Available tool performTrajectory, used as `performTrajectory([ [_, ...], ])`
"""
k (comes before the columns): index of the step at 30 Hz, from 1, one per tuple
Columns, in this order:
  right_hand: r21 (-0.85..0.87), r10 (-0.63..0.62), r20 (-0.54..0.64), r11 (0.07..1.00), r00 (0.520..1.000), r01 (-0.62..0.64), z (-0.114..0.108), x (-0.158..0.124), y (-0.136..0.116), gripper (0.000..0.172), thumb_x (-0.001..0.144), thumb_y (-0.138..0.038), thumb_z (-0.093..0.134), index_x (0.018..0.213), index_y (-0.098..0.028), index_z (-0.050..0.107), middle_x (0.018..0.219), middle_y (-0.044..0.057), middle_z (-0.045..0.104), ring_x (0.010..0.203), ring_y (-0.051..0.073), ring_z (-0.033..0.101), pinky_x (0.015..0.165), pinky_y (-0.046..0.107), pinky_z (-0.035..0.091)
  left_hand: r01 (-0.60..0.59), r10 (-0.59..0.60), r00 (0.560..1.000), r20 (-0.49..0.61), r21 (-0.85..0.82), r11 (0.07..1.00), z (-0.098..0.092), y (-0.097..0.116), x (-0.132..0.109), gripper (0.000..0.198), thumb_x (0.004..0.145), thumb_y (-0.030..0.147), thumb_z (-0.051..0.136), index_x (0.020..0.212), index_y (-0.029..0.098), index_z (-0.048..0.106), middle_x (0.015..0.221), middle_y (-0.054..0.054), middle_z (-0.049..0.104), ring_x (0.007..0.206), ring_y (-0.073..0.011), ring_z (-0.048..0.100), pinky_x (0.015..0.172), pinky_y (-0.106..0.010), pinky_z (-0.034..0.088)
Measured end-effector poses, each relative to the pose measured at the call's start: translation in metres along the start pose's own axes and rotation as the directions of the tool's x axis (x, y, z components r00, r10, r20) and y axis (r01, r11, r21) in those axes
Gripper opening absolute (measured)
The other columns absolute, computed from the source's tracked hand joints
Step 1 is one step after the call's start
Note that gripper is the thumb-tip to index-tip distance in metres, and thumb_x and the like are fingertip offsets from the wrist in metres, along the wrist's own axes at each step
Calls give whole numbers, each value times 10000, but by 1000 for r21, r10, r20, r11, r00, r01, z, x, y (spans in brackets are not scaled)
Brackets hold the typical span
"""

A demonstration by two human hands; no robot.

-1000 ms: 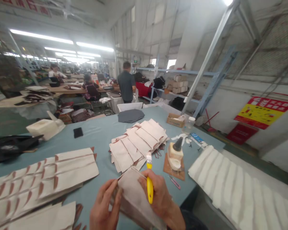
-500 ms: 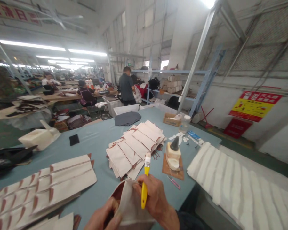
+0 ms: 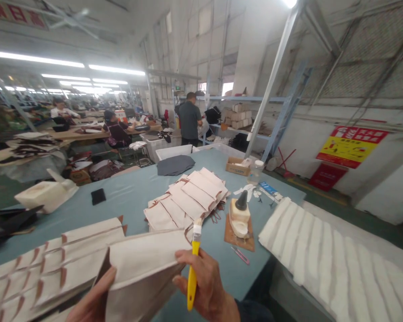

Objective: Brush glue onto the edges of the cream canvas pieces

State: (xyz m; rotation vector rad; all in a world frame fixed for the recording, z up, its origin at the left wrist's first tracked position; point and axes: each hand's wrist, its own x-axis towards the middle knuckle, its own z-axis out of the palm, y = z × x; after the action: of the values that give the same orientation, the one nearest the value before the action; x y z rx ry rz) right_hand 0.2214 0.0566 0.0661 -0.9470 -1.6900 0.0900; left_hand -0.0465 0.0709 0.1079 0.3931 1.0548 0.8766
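A beige fabric piece (image 3: 144,264), folded with a seam along its upper part, is stretched between my hands at the front of the table. My left hand (image 3: 96,290) grips its left edge, thumb on the outside. Tucked in my right hand (image 3: 208,277) is a yellow-handled paintbrush (image 3: 193,273), bristles up. Fingers of that same hand touch the fabric's right corner. Just beyond lies a fanned stack of beige pieces (image 3: 188,197) with brown edging. More overlapping beige pieces (image 3: 83,255) with brown edges lie at left, partly hidden behind the held piece.
On the blue-green table (image 3: 127,201), a cut-open container with a dark cone (image 3: 240,214) stands on a brown board. Pink-handled snips (image 3: 240,255) lie in front of it. White padding strips (image 3: 315,241) are layered at right. A co-worker (image 3: 189,118) stands beyond the table.
The fabric piece has been spread and turned, showing its broad face. My left hand has moved left and down. My right hand, still with the paintbrush, has shifted slightly left and lower.
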Motion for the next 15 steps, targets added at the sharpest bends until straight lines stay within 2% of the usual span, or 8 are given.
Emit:
performTrajectory([
  [3,-7,-52,-21,999,998,52,-2,13,-5,266,1008,-425,636,1211,-253,628,1187,128,800,1048,283,758,920,436,627,-2,4,996,93,-29,1000,31,3,-17,528,663,437,884,1126,187,841,1036,-125,854,1133,-443,757,1050,-566,582],
  [7,4,-72,93,997,993,72,-1,26,-7,351,966,-384,707,1281,-252,625,1210,139,783,1093,298,735,954,455,606,-10,17,968,250,-27,1000,66,2,-26,569,723,377,835,1228,119,786,1090,-155,842,1163,-431,746,1084,-562,559],
  [9,-8,-75,138,997,988,77,1,27,-7,348,964,-382,705,1278,-248,636,1162,140,779,1063,307,725,921,455,603,-29,32,956,293,-14,999,74,1,-28,538,770,362,796,1241,103,771,1083,-160,842,1155,-422,752,1086,-563,556],
  [12,-47,-91,176,994,980,100,4,25,-5,215,985,-305,662,1192,-249,675,1063,122,764,959,286,709,837,428,591,-32,29,956,291,5,999,76,-2,-30,502,822,396,748,1227,99,769,1077,-158,841,1146,-415,756,1086,-560,551],
  [15,-24,-129,131,991,983,134,2,22,-1,118,1009,-218,596,1089,-252,677,979,91,755,865,244,699,762,385,574,-52,53,955,291,-12,999,73,-10,-27,535,871,506,683,1214,105,769,1111,-165,830,1160,-403,748,1095,-548,539],
])
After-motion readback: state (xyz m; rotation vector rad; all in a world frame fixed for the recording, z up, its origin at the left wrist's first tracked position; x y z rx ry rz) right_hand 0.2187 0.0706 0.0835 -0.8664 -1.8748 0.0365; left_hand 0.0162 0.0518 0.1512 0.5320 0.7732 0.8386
